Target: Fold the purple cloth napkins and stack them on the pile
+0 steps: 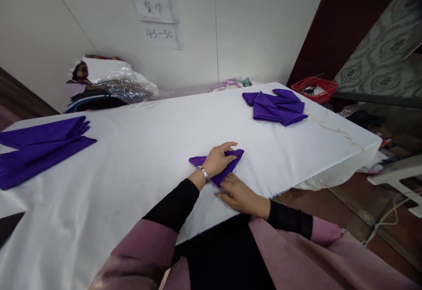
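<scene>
A small purple cloth napkin, folded into a pointed shape, lies near the front edge of the white-covered table. My left hand rests on top of it, fingers curled and pinching its upper fold. My right hand lies flat on the table, its fingertips pressing the napkin's lower point. A silver bracelet sits on my left wrist.
A pile of folded purple napkins sits at the far right of the table. Flat purple cloths lie at the left end. Bagged fabric is stacked by the wall, a red basket stands beyond the right corner.
</scene>
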Demonstrator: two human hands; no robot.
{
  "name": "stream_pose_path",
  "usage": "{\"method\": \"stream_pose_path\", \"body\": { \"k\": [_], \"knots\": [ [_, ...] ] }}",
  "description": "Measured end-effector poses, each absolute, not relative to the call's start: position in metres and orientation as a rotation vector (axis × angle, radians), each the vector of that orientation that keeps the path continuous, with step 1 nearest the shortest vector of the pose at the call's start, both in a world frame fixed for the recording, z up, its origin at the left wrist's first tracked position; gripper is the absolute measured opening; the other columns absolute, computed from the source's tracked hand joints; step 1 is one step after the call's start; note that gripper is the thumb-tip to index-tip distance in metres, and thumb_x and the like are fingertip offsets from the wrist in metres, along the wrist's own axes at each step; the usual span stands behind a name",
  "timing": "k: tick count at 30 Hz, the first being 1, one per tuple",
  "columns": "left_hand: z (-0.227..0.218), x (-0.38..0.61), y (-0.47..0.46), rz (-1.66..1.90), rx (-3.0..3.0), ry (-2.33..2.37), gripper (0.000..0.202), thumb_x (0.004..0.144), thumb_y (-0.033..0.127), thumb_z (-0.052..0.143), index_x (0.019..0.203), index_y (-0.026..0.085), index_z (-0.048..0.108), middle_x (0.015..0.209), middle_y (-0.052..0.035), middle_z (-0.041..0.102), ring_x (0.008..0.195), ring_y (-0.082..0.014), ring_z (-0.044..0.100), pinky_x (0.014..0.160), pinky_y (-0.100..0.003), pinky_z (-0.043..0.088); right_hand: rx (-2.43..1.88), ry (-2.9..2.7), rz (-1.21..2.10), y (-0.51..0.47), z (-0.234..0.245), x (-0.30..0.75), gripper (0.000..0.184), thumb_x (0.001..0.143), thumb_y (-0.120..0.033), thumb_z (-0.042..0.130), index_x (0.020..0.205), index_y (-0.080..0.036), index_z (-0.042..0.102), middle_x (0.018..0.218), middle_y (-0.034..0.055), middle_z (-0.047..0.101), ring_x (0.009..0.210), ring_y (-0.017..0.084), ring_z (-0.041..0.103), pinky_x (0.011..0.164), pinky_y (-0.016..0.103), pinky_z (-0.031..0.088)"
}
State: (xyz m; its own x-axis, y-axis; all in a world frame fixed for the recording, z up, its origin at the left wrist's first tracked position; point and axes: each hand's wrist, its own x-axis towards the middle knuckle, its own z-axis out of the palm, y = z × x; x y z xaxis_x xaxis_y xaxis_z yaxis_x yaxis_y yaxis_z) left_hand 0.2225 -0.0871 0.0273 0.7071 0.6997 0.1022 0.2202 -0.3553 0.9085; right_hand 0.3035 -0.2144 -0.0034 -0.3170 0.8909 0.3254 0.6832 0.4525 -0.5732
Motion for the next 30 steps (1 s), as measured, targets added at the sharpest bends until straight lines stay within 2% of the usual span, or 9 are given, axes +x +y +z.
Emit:
{"method": "stream_pose_path", "body": {
  "k": [5,9,14,19,22,26,30],
  "knots": [
    [0.007,0.233,-0.08,0.61,1.902,0.888,0.039,0.074,0.018,0.061,0.113,0.021,0.06,0.086,-0.0005,0.069,0.071,-0.0136,0.062,0.071,-0.028,0.05,-1.359,-2.209,0.417,-0.219,-0.001,0.311,0.032,0.09,-0.027,0.049,0.118,-0.014,0.055,0.113,0.0123,0.062,0.113,0.024,0.05,0.104,0.043,0.035],
    [-0.004,0.238,-0.079,0.629,1.887,0.957,0.037,0.074,0.016,0.061,0.111,0.02,0.061,0.088,-0.0022,0.068,0.078,-0.0154,0.063,0.075,-0.029,0.051,-1.393,-2.246,0.428,-0.223,-0.002,0.316,0.038,0.09,-0.028,0.048,0.124,-0.013,0.052,0.119,0.0141,0.06,0.119,0.025,0.047,0.107,0.047,0.033],
    [-0.01,0.242,-0.08,0.611,1.906,0.987,0.037,0.074,0.017,0.063,0.11,0.022,0.062,0.095,-0.003,0.069,0.086,-0.017,0.064,0.083,-0.031,0.05,-1.295,-2.242,0.476,-0.233,0.003,0.323,0.039,0.091,-0.028,0.048,0.127,-0.015,0.052,0.125,0.0117,0.058,0.123,0.023,0.046,0.108,0.043,0.034],
    [-0.012,0.242,-0.082,0.601,1.928,1.0,0.04,0.073,0.015,0.064,0.112,0.022,0.062,0.104,-0.0053,0.068,0.096,-0.0197,0.062,0.09,-0.034,0.048,-1.309,-1.904,0.319,-0.227,0.003,0.352,0.031,0.092,-0.023,0.043,0.119,-0.022,0.058,0.116,0.0072,0.065,0.113,0.019,0.055,0.098,0.04,0.045],
    [-0.012,0.242,-0.083,0.603,1.931,0.992,0.039,0.073,0.015,0.063,0.112,0.023,0.062,0.104,-0.0047,0.069,0.095,-0.0195,0.063,0.09,-0.034,0.048,-1.481,-1.612,0.228,-0.202,-0.004,0.379,0.028,0.09,-0.029,0.047,0.113,-0.023,0.062,0.113,0.0088,0.065,0.104,0.021,0.06,0.087,0.04,0.05],
    [-0.012,0.241,-0.084,0.629,1.947,0.982,0.039,0.075,0.018,0.064,0.113,0.023,0.061,0.099,-0.0042,0.07,0.091,-0.0192,0.064,0.087,-0.034,0.049,-1.609,-1.368,0.433,-0.165,-0.013,0.4,0.031,0.08,-0.038,0.059,0.105,-0.02,0.064,0.102,0.0084,0.067,0.083,0.02,0.063,0.066,0.033,0.052],
    [-0.013,0.239,-0.085,0.67,1.968,0.934,0.04,0.076,0.017,0.061,0.116,0.023,0.059,0.095,-0.0021,0.07,0.087,-0.0169,0.064,0.086,-0.031,0.049,-1.587,-1.372,0.6,-0.15,-0.017,0.397,0.022,0.077,-0.037,0.062,0.088,-0.019,0.066,0.08,0.0036,0.067,0.072,0.017,0.059,0.067,0.032,0.048]
  ]
}}
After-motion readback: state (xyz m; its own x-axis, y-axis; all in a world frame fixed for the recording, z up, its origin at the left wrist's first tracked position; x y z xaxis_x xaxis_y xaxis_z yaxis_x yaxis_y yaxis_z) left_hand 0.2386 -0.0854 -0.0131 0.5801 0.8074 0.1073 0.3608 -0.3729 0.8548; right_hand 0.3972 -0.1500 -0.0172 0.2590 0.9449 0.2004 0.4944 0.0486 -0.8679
